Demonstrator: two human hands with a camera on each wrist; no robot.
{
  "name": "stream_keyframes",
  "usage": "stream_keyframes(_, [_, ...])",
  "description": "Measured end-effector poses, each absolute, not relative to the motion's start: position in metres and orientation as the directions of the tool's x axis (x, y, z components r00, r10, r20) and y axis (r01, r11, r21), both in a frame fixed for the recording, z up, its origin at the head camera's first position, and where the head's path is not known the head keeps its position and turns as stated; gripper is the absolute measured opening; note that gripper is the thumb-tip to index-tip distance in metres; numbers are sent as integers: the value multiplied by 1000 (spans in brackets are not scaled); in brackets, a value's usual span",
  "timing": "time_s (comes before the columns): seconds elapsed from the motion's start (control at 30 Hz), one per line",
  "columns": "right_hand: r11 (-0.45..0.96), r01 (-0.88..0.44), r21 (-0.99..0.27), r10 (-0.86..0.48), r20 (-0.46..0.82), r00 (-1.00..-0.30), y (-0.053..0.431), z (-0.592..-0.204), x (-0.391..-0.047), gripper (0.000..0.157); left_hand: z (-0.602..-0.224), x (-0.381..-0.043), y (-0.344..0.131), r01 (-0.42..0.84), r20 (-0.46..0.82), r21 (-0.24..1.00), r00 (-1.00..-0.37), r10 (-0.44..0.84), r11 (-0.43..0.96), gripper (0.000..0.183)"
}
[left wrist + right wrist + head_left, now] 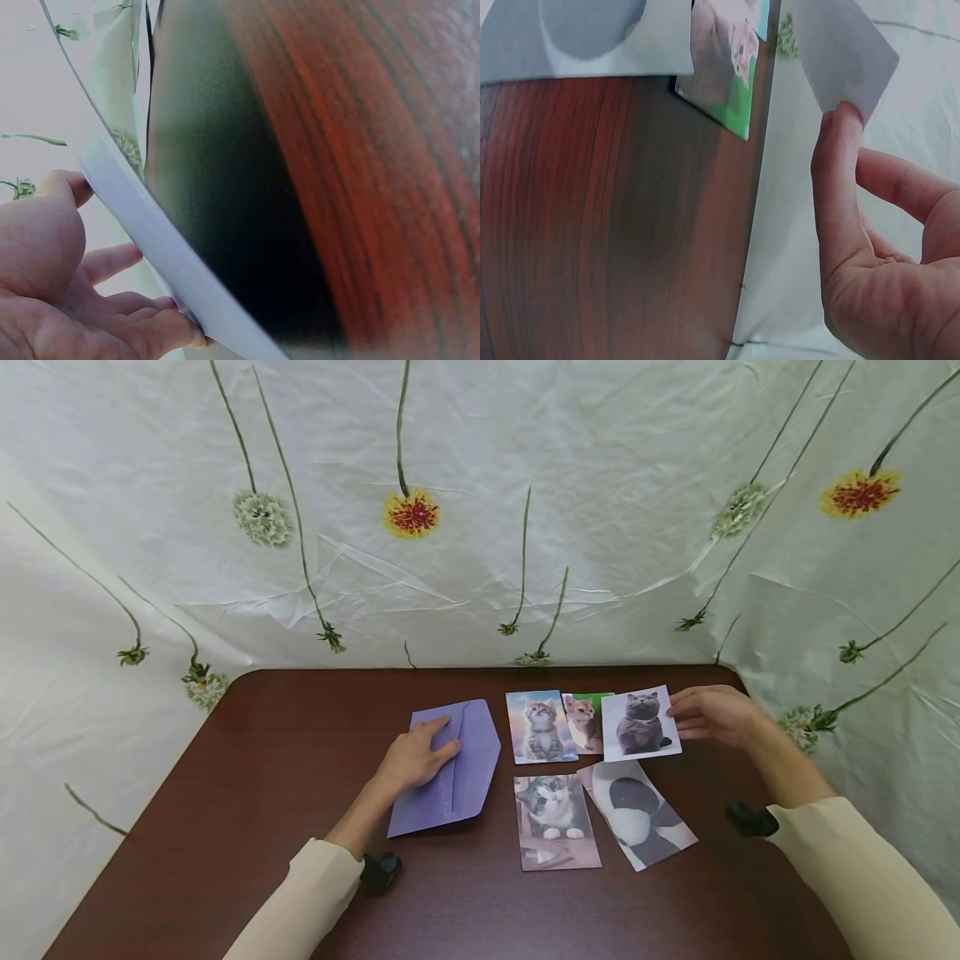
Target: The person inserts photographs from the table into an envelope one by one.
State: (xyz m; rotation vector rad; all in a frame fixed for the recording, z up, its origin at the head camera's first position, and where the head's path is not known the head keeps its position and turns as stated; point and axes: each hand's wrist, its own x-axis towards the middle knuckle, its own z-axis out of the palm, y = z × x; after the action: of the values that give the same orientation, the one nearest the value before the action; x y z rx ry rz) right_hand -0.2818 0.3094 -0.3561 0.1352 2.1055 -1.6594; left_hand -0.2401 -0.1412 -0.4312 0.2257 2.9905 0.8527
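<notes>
Your right hand (712,714) pinched the grey-cat card (641,724) by its three-o'clock edge; your left hand (415,758), fingers apart, rested on the purple envelope (477,768). Four other cards (557,827) lay on the tabletop (262,777) at the envelope's three o'clock; the pinched one seemed not yet set down.

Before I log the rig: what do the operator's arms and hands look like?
Left hand and right hand: bare, no gloves. Left sleeve and right sleeve: plain cream, long. Small black blocks, probably the wrist cameras, sit at the left cuff and right cuff. No cables or markings visible.
</notes>
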Motion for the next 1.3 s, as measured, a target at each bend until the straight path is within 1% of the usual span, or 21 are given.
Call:
stream_keyframes(0.13, [300,331,-895,-191,-396,-898,297,-355,-283,39,-432,-240,-141,135,15,527,-989,149,839,56])
stream_keyframes(0.27, [321,311,-895,-180,-380,-907,286,-352,-285,45,-433,-241,-142,135,16,527,-989,149,839,56])
stream_keyframes(0.5, [317,286,-904,-209,-361,-909,265,-348,-286,41,-434,-242,-142,136,16,521,-989,150,842,56])
stream_keyframes(0.7, [334,272,-902,-220,-355,-909,247,-345,-286,41,-434,-242,-142,135,13,525,-988,151,840,56])
stream_keyframes(1.0, [317,232,-920,-292,-327,-899,218,-342,-290,37,-434,-242,-142,134,14,527,-989,150,839,56])
stream_keyframes(1.3, [342,221,-913,-309,-331,-891,183,-345,-291,36,-434,-242,-144,133,10,531,-989,151,837,56])
